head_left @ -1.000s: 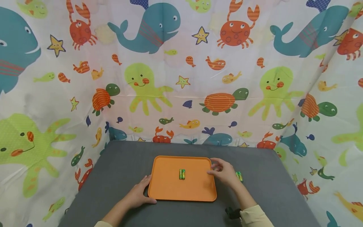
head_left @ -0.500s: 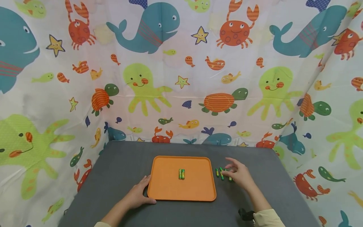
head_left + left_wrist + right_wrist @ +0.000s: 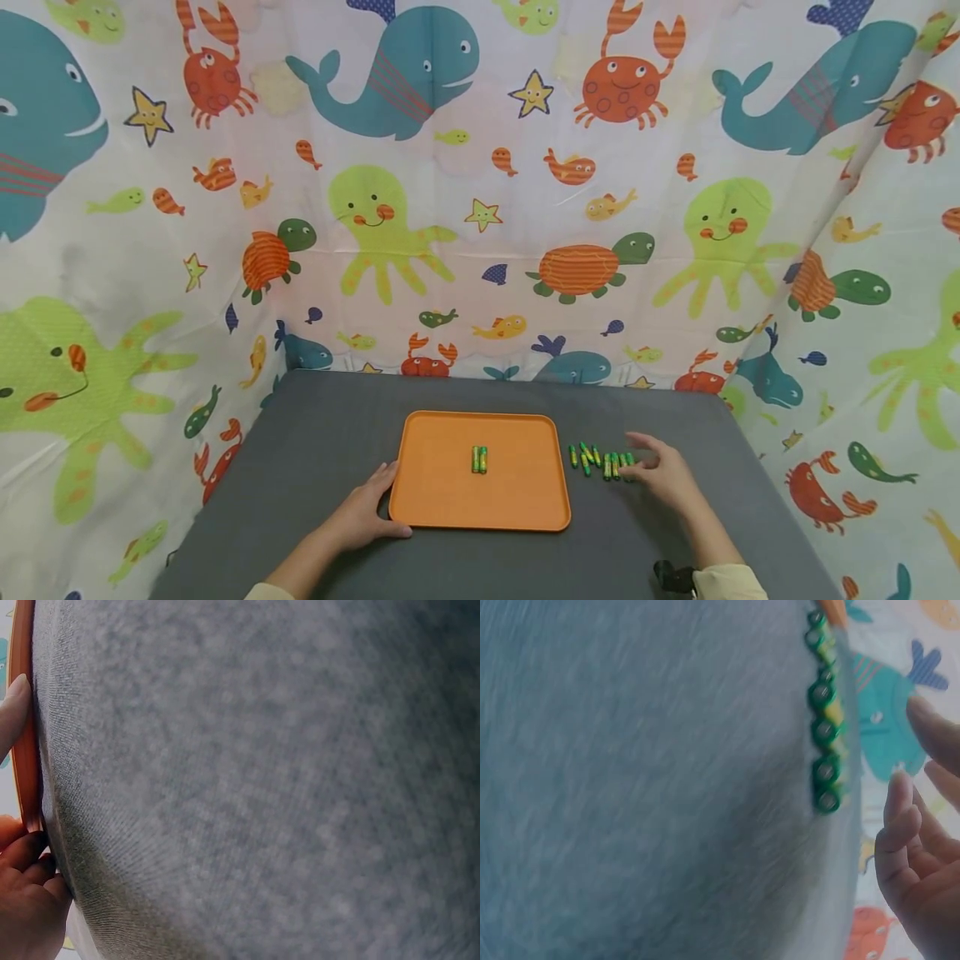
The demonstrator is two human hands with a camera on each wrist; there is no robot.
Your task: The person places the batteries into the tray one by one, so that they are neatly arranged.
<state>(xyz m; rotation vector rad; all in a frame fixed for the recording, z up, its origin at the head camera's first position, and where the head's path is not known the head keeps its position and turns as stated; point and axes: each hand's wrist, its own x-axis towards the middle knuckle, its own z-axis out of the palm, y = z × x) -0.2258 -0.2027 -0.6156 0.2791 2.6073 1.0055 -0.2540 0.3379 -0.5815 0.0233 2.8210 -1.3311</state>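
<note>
"Quick, nearest first?"

"Pale sleeves (image 3: pixel 727 582) at the bottom edge, black item (image 3: pixel 672 577) at the right wrist. Blurry, can't tell what."

"Left hand (image 3: pixel 363 510)?"

"Holding the near left corner of the orange tray (image 3: pixel 435 500): thumb on the near edge, fingers along the left side."

"Right hand (image 3: pixel 662 477)?"

"Nothing gripped. Thumb and fingers apart, loosely bent, at the right end of the battery row (image 3: pixel 607 467). Can't tell if the thumb touches the end one."

"Row sits where?"

"On the grey table (image 3: pixel 330 433), just right of the tray. Green with yellow, lying down; some tilted at the tray end, the rest nearly parallel, side by side."

"On the tray?"

"Battery pair (image 3: pixel 476 460), green and yellow, side by side, about the middle, lengthwise away from the person."

"Far end?"

"White cloth (image 3: pixel 465 258) behind the table and up both sides: whales, crabs, octopuses, turtles, starfish. Next."
</note>
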